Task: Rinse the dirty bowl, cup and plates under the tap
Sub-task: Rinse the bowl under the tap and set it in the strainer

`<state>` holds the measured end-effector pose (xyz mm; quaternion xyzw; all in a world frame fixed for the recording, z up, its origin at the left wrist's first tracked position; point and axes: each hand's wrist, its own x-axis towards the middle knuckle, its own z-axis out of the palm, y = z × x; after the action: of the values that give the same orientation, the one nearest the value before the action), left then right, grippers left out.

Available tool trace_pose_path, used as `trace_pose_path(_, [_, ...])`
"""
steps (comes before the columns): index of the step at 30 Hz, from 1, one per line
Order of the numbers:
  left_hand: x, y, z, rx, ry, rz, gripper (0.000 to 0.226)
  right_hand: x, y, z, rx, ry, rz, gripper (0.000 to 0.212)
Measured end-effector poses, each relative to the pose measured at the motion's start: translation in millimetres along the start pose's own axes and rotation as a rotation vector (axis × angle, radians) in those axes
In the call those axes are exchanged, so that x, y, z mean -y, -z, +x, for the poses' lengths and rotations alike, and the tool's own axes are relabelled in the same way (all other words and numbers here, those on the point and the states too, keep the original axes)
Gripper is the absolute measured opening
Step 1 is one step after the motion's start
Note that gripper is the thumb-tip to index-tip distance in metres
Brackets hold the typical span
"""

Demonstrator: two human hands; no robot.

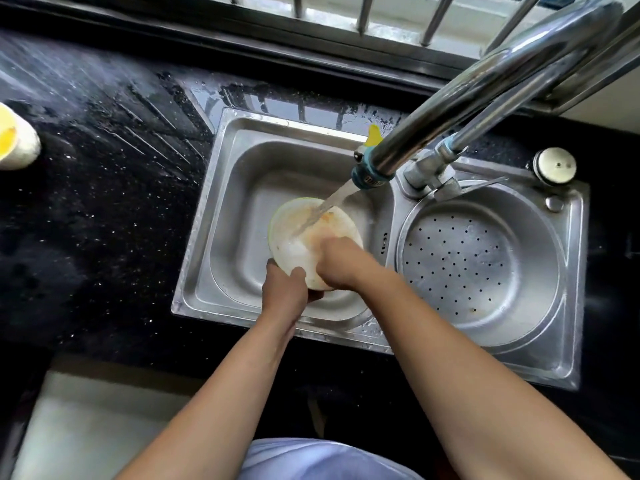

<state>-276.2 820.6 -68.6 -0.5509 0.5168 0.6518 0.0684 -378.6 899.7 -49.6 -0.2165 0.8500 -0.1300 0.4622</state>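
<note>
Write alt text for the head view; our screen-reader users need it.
Two hands, left hand and right hand, hold a stained bowl under the running tap over a steel sink. A cup lies on the black counter.

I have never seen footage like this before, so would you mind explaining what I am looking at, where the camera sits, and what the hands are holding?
There is no machine here: the one picture comes from a camera worn on a person's head, looking down at their own bare arms over a steel sink. The left hand grips the near rim of a pale bowl smeared with orange residue. The right hand rests inside it, apparently rubbing. Water runs from the tap into the bowl. To the right is a perforated drainer basin. On the wet black counter, far left, stands a pale cup, yellow inside.
</note>
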Motion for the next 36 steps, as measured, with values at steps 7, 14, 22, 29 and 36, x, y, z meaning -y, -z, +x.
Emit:
trace_pose_path(7, [-3.9, 6.0, 1.2, 0.021, 0.000, -0.050, 0.047, 0.7, 8.0, 8.5, -0.043, 0.028, 0.060, 0.045])
trace_pose_path(14, [-7.6, 15.7, 4.6, 0.010, 0.015, -0.053, 0.044, 3.3, -3.0, 12.6, -0.049, 0.017, -0.066, 0.032])
trace_pose_path(22, [-9.1, 23.4, 11.6, -0.034, -0.003, -0.040, 0.037, 12.1, 14.8, 10.3, 0.067, 0.058, -0.085, 0.040])
trace_pose_path(29, [-14.9, 22.9, 18.6, -0.048, -0.013, -0.040, 0.042, 26.3, 0.6, 8.1, -0.013, 0.160, 0.049, 0.027])
trace_pose_path(36, [-11.9, 22.0, 14.0, -0.031, 0.017, -0.004, 0.038, 38.1, -10.1, 5.5, 0.030, 0.154, 0.003, 0.033])
